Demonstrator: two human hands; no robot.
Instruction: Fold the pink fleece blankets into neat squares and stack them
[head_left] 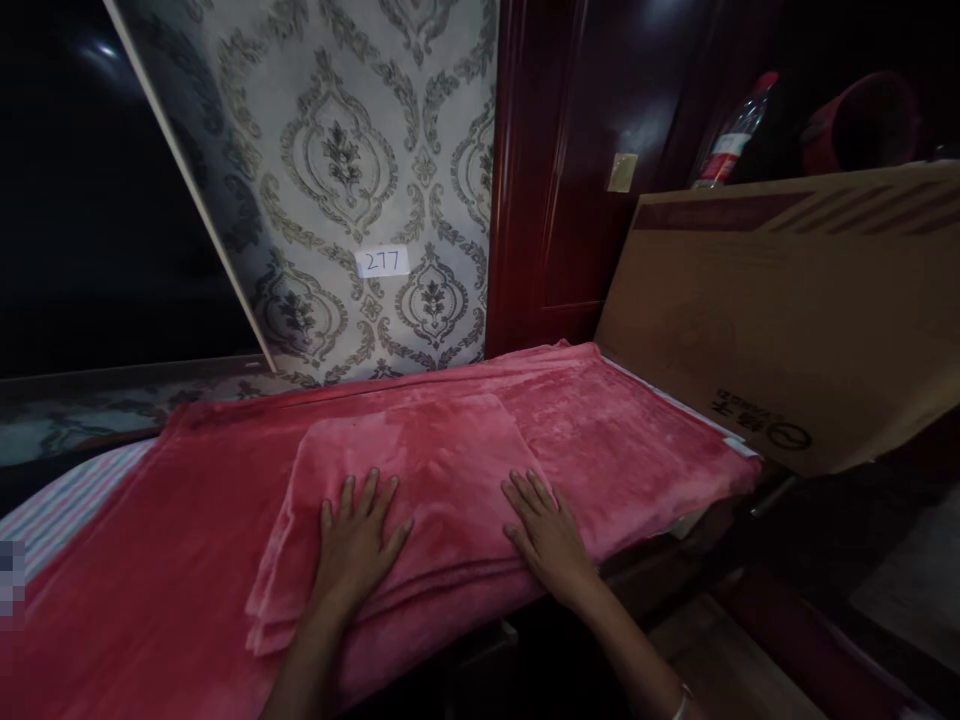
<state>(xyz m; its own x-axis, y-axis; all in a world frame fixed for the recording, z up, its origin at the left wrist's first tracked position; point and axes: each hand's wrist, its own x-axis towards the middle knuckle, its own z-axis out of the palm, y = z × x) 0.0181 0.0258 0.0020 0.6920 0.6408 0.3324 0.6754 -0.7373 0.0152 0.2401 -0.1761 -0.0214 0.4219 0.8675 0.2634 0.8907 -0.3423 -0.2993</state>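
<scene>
A plush pink blanket (450, 450) lies folded into a layered rectangle in the middle of the view. Beneath it spreads a larger pink plush cloth (622, 430); whether the two are one piece I cannot tell. My left hand (358, 540) rests flat on the folded part near its left side, fingers spread. On its right side my right hand (547, 535) lies palm down, fingers stretched out. Neither hand grips anything. Several folded edges show along the near side, between my wrists.
A cardboard box (780, 310) stands at the right, with a plastic bottle (727, 150) behind its top edge. Striped cloth (82, 490) shows at the left. Behind are patterned wallpaper (341, 160) with a label reading 277 (383, 261), a dark red door (570, 180) and a dark screen (112, 220).
</scene>
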